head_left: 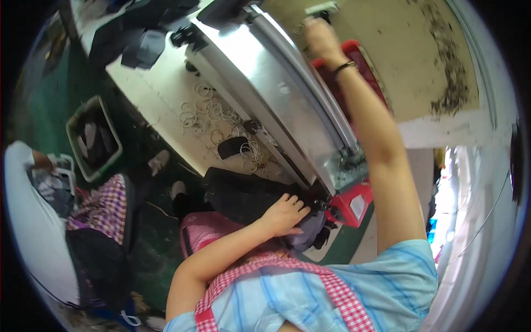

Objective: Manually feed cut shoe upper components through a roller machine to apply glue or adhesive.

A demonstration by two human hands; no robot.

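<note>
My left hand (285,216) lies on a dark pile beside the machine's near end, its fingers spread and nearly flat. Under and beside it are a black piece (238,193), which looks like cloth or foam, and a grey bundle (307,235). My right arm stretches far forward past the long metal machine (282,83). At its end my right hand (322,41) looks closed about a small white-and-black object (322,10), whose kind is unclear. A red tray (368,69) sits below that wrist, partly hidden by the forearm.
White loops of thin strip (207,110) and a small black piece (232,147) lie on the pale table (160,88). A red end cover (354,205) juts from the machine. Dark scraps (451,77) litter the right-hand board. On the left are a bin (116,135) and another person (41,216).
</note>
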